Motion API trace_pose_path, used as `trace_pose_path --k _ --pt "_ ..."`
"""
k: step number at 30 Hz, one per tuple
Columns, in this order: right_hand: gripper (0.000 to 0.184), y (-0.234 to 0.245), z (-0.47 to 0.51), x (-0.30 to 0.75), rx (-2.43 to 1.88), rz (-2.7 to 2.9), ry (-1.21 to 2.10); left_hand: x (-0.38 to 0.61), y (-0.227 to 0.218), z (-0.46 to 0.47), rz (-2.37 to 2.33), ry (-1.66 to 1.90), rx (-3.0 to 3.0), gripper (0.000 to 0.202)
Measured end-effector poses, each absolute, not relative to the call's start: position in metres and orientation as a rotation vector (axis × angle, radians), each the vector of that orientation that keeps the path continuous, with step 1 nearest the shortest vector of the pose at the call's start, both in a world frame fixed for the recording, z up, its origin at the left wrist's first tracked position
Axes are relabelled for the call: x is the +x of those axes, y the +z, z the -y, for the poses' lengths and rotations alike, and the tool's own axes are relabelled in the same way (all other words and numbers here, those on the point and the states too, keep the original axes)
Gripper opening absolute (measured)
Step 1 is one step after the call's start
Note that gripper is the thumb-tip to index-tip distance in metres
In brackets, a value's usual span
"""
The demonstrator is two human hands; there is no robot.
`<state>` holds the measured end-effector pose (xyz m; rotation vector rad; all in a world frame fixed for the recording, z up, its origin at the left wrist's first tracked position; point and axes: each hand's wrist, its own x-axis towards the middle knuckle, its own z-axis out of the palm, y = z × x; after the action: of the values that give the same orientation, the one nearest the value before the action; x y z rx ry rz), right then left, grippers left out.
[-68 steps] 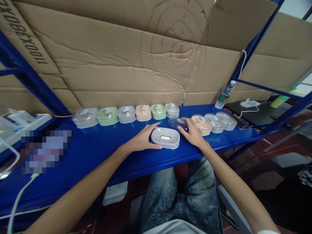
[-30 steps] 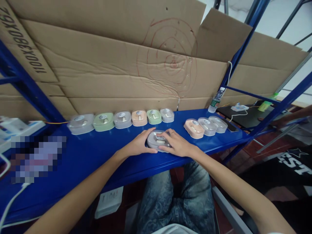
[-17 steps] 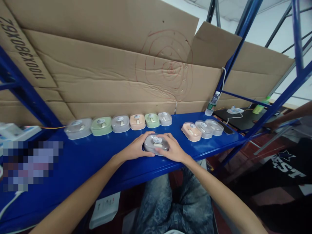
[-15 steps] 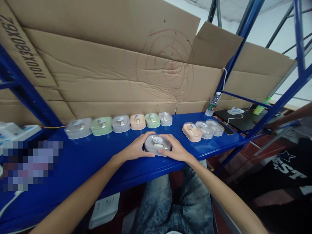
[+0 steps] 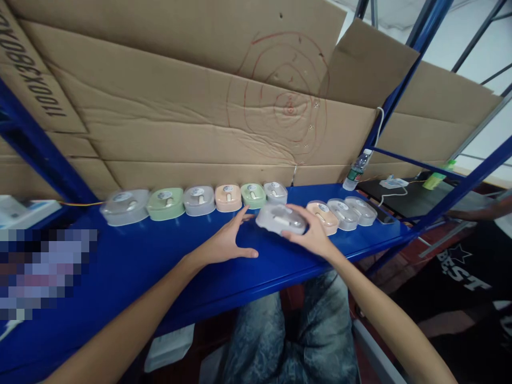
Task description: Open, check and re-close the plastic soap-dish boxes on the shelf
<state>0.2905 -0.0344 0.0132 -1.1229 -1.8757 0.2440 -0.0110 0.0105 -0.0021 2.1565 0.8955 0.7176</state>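
My right hand grips a grey lidded soap box and holds it just above the blue shelf, between two rows of boxes. My left hand rests on the shelf with fingers spread and holds nothing. Behind it runs a row of several lidded boxes, from a clear box at the left through a green box to a grey box. To the right of the held box sit a peach box and two grey boxes.
Cardboard sheets with red drawn circles line the back of the shelf. A water bottle stands at the back right near a blue upright. A power strip and green cup lie on a dark table. My knees show below.
The lid went onto the grey box under both hands. Now my right hand has lifted the shut box and carried it right and back. My left hand has let go and opened.
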Motion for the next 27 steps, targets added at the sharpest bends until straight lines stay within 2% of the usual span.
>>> trace_pose_path --k 4,8,12,15,21,27 --pt "0.066 0.057 -0.016 0.338 -1.266 1.702 0.065 -0.011 -0.004 -0.013 -0.922 0.698 2.154 0.129" --pt "0.064 0.081 -0.080 0.376 -1.739 1.687 -0.173 -0.012 -0.004 -0.012 -0.985 0.668 2.191 0.118" --pt "0.073 0.075 -0.122 0.392 -2.223 1.680 -0.122 -0.013 -0.002 -0.011 -1.005 0.644 2.235 0.107" --pt "0.081 0.066 -0.138 0.395 -2.368 1.663 -0.029 -0.012 -0.001 -0.011 -1.030 0.623 2.254 0.104" --pt "0.107 0.052 -0.160 0.401 -2.608 1.607 0.018 -0.011 0.000 -0.011 -1.021 0.638 2.259 0.098" --pt "0.106 0.047 -0.161 0.405 -2.693 1.622 0.029 -0.012 0.001 -0.011 -1.036 0.625 2.264 0.096"
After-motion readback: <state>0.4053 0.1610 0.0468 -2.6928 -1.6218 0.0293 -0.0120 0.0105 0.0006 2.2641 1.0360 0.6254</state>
